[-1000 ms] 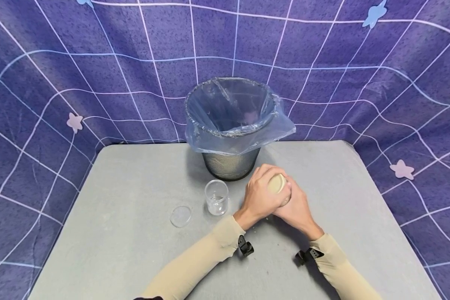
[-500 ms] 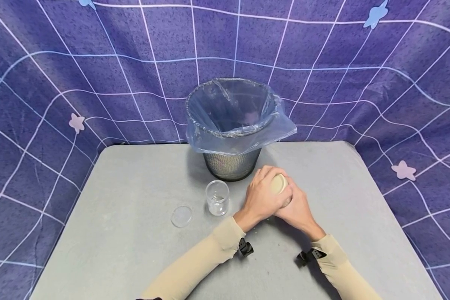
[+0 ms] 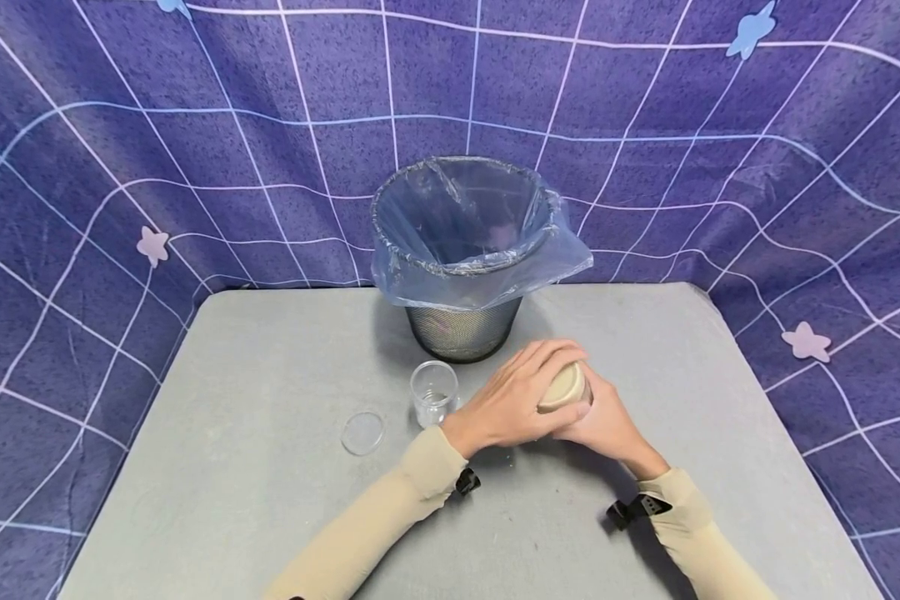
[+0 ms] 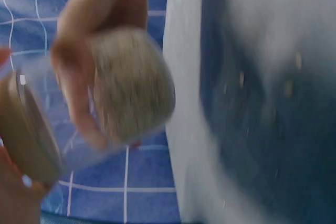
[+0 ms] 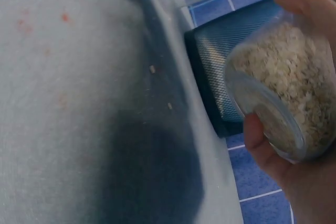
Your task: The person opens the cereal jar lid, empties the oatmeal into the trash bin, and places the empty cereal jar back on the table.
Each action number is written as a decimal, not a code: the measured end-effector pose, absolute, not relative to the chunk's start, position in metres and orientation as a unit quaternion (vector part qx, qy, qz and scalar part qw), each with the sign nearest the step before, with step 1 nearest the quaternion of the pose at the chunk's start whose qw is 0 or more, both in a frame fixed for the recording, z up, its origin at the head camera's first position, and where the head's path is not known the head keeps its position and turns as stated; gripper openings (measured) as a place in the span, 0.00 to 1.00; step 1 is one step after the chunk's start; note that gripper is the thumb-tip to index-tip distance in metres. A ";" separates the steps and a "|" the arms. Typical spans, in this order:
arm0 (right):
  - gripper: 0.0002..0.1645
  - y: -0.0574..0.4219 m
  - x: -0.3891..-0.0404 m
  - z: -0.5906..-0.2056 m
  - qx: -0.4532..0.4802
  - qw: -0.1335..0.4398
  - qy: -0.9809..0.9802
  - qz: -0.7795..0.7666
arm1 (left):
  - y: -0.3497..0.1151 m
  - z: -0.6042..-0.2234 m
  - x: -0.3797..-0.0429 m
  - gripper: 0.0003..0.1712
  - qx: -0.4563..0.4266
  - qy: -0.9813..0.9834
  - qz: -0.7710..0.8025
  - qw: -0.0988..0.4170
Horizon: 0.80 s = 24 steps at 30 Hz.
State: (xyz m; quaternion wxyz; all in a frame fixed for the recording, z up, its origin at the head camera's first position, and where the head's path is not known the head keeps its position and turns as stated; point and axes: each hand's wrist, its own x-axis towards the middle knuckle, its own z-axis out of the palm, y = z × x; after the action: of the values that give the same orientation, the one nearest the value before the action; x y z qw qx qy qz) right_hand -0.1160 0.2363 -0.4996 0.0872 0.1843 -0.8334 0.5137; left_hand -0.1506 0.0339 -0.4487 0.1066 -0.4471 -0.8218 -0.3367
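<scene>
Both hands are on a clear jar (image 5: 286,72) with a beige lid (image 3: 565,387), to the right of centre in the head view. My left hand (image 3: 513,400) grips the lid from the left, fingers over its far side and thumb along the near side. My right hand (image 3: 603,421) holds the jar's body from the right. Pale flakes that look like oats (image 5: 291,61) fill part of the tilted jar. In the left wrist view, which is blurred, the flakes (image 4: 134,85) lie toward the jar's base, with a see-through stretch between them and the lid.
A mesh bin (image 3: 461,329) with a blue bag (image 3: 465,287) stands behind the hands. An open clear plastic cup (image 3: 435,392) is by the left wrist, with a clear round disc (image 3: 363,433) left of it. Small crumbs lie on the grey table (image 3: 255,400).
Both hands have come slightly nearer with the jar. My left wrist has swung to the left and turned, its forearm now overlapping the cup's edge, and more of the beige lid shows.
</scene>
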 end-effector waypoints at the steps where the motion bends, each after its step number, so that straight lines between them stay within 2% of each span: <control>1: 0.55 0.238 -0.116 -0.499 0.190 0.082 -0.832 0.515 | 0.032 -0.448 -0.153 0.34 -0.468 -0.811 -0.333 0.109; 4: 0.52 0.240 -0.115 -0.497 0.199 0.070 -0.827 0.521 | 0.029 -0.448 -0.157 0.31 -0.501 -0.791 -0.335 0.107; 10: 0.48 0.236 -0.113 -0.495 0.198 0.064 -0.827 0.522 | 0.031 -0.451 -0.155 0.30 -0.480 -0.796 -0.357 0.096; 17: 0.52 0.233 -0.114 -0.495 0.181 0.066 -0.827 0.528 | 0.034 -0.452 -0.151 0.29 -0.446 -0.807 -0.372 0.104; 21: 0.53 0.232 -0.116 -0.498 0.182 0.083 -0.827 0.526 | 0.036 -0.453 -0.148 0.29 -0.425 -0.818 -0.370 0.116; 24: 0.57 0.231 -0.116 -0.500 0.174 0.101 -0.830 0.520 | 0.038 -0.452 -0.145 0.28 -0.407 -0.825 -0.371 0.128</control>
State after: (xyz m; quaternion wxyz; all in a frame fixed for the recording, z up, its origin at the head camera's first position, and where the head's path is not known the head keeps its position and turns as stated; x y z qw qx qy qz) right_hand -0.1160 0.2314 -0.5001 0.1011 0.1745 -0.8298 0.5203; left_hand -0.1454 0.0381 -0.4522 0.1275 -0.4070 -0.8246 -0.3715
